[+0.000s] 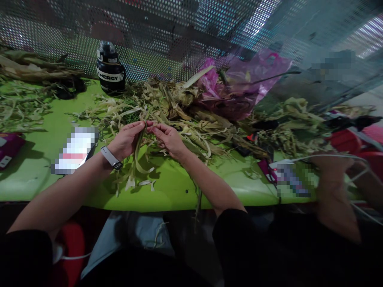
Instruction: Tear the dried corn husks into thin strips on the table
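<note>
Above the middle of the green table, my left hand [128, 139] is closed around a long, pale green leaf strip [137, 157], which looks like husk. The strip hangs down from its fingers and curls at the lower end. My right hand [170, 140] is right beside it, thumb and forefinger pinched together near the top of the strip. What exactly sits between those fingertips is too small to make out. Behind both hands lies a heap of dry, tangled leaves and husks [176, 97]. A few pale scraps [145, 183] rest below them on the table.
A dark bottle [110, 75] stands at the back left, with a lit phone [76, 151] nearer. A pink plastic bag [239, 91] sits on the heap against a perforated metal screen [167, 44]. On the right, another person's arm [335, 191] reaches over the green table [167, 195].
</note>
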{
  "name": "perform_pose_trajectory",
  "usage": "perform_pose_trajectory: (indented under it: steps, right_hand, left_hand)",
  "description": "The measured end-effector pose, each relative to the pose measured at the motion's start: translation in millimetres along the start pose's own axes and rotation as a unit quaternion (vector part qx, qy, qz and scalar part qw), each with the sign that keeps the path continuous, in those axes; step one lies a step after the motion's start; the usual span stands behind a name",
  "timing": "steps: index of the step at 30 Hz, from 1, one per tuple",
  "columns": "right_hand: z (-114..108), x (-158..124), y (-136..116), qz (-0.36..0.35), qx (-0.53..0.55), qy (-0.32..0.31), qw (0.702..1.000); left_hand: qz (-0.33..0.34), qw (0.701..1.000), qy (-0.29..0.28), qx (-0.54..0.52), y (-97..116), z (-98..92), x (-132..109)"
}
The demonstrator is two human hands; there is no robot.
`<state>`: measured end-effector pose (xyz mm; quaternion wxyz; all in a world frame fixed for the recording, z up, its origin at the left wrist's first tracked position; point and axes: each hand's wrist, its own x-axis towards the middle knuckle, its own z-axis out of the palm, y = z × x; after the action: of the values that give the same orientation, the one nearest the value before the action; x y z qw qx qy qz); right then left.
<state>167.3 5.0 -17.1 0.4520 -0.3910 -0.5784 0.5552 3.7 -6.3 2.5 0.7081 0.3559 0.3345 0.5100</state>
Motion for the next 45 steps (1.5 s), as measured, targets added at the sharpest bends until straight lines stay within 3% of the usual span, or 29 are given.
perform_pose_trajectory:
  steps: [4, 6, 9, 13, 17, 21, 30, 35, 41, 45]
  right_hand:
    - [-2.7, -5.1, -1.9, -0.149, -0.116, 0.102, 0.977]
    - [-2.4, -8.1, -2.5, -0.183, -0.110, 0.106, 0.971]
    - [0.2, -9.4, -1.7, -0.152, -0.048, 0.075, 0.984]
    - [3.4, -5.2, 0.8, -0.106, -0.023, 0.092, 0.990]
    - [3.7, -3.6, 1.4, -0.078, -0.099, 0.068, 0.990]
    - [2.7, -7.6, -0.2, -0.120, -0.225, 0.047, 0.966]
    - [8.2, -9.4, 1.7, -0.164, -0.347, 0.052, 0.922]
    - [3.2, -9.5, 0.6, -0.167, -0.302, 0.068, 0.936]
    - [3.4, -10.7, -9.8, -0.073, -0.132, 0.022, 0.988]
    - [3.7, -9.7, -12.2, -0.034, -0.059, 0.012, 0.998]
  left_hand:
    - [-0.021, 1.000, 0.013, -0.012, 0.4, -3.0, 1.3]
    - [-0.029, 0.999, 0.024, -0.016, -1.3, -2.4, 0.8]
    - [-0.033, 0.999, 0.032, -0.007, -6.0, 0.0, 0.5]
    - [0.007, 0.998, 0.037, 0.055, -14.9, 1.5, 3.3]
    - [0.091, 0.983, 0.019, 0.160, -20.6, 0.2, 6.3]
    - [0.171, 0.944, 0.035, 0.281, -20.3, -1.8, 6.2]
    - [0.221, 0.916, 0.037, 0.334, -23.3, -2.9, 4.5]
    - [0.213, 0.919, 0.034, 0.331, -20.6, 0.2, 2.9]
    - [0.150, 0.957, 0.049, 0.244, -25.7, -1.1, 3.0]
    - [0.188, 0.936, 0.021, 0.298, -30.0, -6.6, 1.9]
